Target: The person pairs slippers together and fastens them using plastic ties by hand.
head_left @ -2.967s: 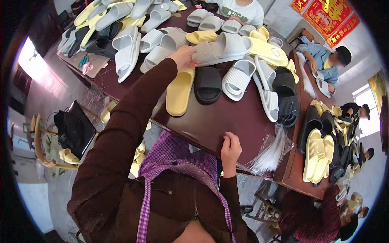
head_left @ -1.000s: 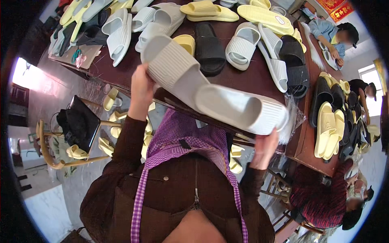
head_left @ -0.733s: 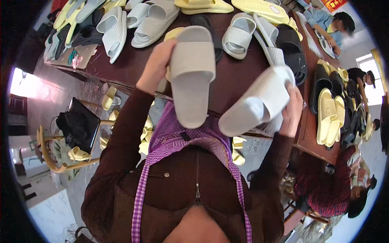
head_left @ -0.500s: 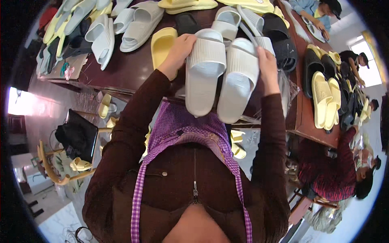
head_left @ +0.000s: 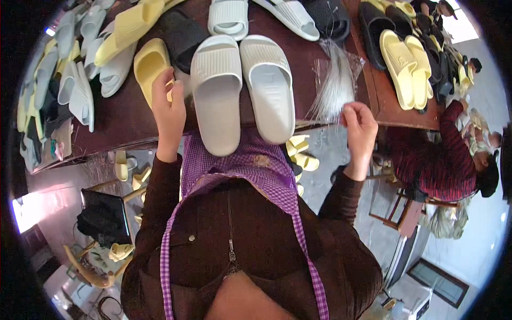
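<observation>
Two hands of mine at the near edge of the table, neither gripping a slipper.

Left hand [head_left: 169,109]: raised just beside the left grey slipper [head_left: 217,114], thumb and fingers apart, nothing visible in the grasp. A yellow slipper [head_left: 150,66] lies partly behind it; contact with the hand cannot be told.

Right hand [head_left: 361,130]: thumb and forefinger tips close together at the loose ends of the white strands [head_left: 337,74]. Cannot tell whether a strand is pinched between them.

Left grey slipper and right grey slipper [head_left: 274,104] lie side by side between my hands, openings up, ribbed straps away from me. Toe ends close, heels slightly spread, reaching past the edge of the dark red table [head_left: 122,120] above my purple checked apron [head_left: 196,154].

Farther out: a black slipper [head_left: 181,40] beyond the yellow one, a pale slipper [head_left: 228,18] just past the pair, black slippers [head_left: 328,21] past the strands. Left end of the table heaped with grey, yellow and dark slippers.

Right: an adjoining table with two ridged yellow slippers [head_left: 399,66] beside dark ones. Below it, a co-worker in a striped red-and-dark top [head_left: 440,160]. More yellow slippers [head_left: 304,154] on the floor.
</observation>
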### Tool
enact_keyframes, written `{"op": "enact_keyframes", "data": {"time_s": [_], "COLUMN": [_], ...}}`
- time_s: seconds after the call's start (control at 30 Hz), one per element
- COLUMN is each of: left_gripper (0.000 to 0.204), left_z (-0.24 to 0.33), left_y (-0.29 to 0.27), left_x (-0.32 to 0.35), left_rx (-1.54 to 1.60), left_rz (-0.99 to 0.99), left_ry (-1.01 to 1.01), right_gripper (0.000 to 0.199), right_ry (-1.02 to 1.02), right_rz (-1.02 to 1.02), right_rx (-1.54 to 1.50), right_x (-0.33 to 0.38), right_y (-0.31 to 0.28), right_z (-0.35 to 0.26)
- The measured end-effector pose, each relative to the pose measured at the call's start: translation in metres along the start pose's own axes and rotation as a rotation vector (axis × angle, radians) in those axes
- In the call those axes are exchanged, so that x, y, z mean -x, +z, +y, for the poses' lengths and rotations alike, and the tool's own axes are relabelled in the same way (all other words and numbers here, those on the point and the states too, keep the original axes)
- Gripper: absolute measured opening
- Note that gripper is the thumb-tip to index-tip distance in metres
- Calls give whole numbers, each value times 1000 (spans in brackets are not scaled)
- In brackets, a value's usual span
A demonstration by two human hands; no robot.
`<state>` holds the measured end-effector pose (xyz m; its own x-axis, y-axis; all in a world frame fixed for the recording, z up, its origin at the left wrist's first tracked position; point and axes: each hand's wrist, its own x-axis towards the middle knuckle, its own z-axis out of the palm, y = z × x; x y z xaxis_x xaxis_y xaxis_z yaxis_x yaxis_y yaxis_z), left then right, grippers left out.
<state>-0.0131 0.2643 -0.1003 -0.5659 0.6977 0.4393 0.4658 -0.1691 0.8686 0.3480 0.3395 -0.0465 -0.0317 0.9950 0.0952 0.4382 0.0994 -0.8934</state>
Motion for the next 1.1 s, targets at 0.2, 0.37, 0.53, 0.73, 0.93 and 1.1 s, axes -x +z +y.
{"op": "enact_keyframes", "data": {"time_s": [0.2,0.37,0.53,0.73,0.93,1.1], "left_gripper": [32,33,34,22,19,15], "left_z": [18,32,46,90,107,78], "left_y": [7,14,24,62,110,137], "left_x": [19,32,46,41,38,48], "left_rx": [-92,-125,-78,139,302,513], "left_rz": [-53,-86,-198,-535,-935,-966], "left_ry": [191,291,363,652,861,581], "right_gripper": [24,26,14,11,11,13], "right_ry": [237,420,380,330,370,262], "right_rz": [-540,-272,-172,-504,-674,-701], "right_rx": [80,-319,-356,-554,-680,-855], "right_x": [54,84,96,82,78,62], "right_y": [2,69,65,33,24,7], "right_z": [71,77,76,6,-19,-3]}}
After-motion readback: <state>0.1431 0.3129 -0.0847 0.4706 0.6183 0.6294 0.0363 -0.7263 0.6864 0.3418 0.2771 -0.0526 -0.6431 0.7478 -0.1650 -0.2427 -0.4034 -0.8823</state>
